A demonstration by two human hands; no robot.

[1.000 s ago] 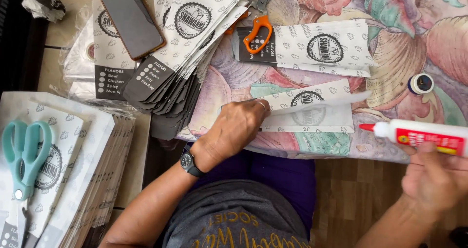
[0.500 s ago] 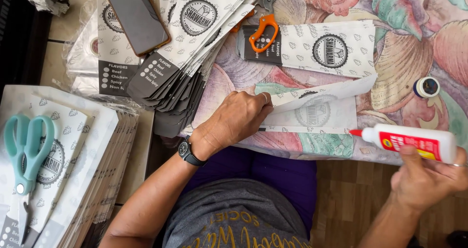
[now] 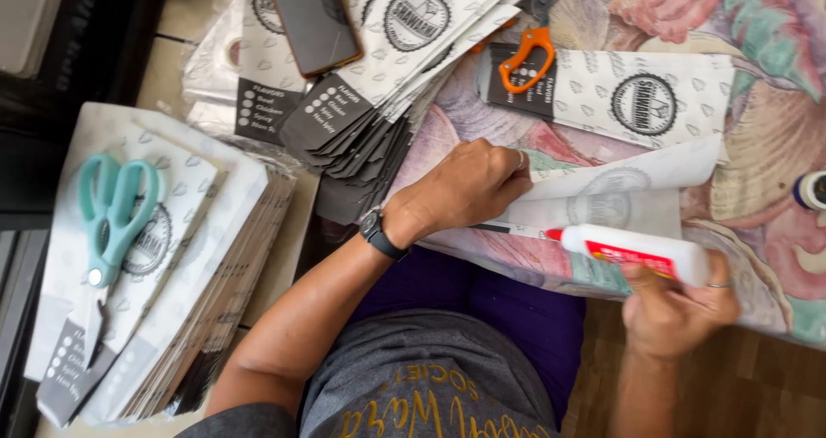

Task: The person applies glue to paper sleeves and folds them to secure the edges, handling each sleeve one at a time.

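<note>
At centre frame, I see my left hand pressed knuckles-up on a folded paper sheet, fingers curled together and pinning its left end to the floral cloth. A dark watch sits on that wrist. Lower right, my right hand is clamped on a white glue bottle, which lies nearly level with its red tip pointing left, just at the sheet's lower edge; I cannot tell whether the tip touches the paper. The sheet's upper flap is lifted and curls up toward the right.

Above the sheet, upper right of centre, a finished printed bag lies flat, with orange-handled scissors resting on its left end. Across the top centre fans a stack of printed bags, with a dark phone lying on it. At left, a second pile of flat sheets carries teal scissors, blades pointing down. At the right edge, a small round cap is partly cut off by the frame.
</note>
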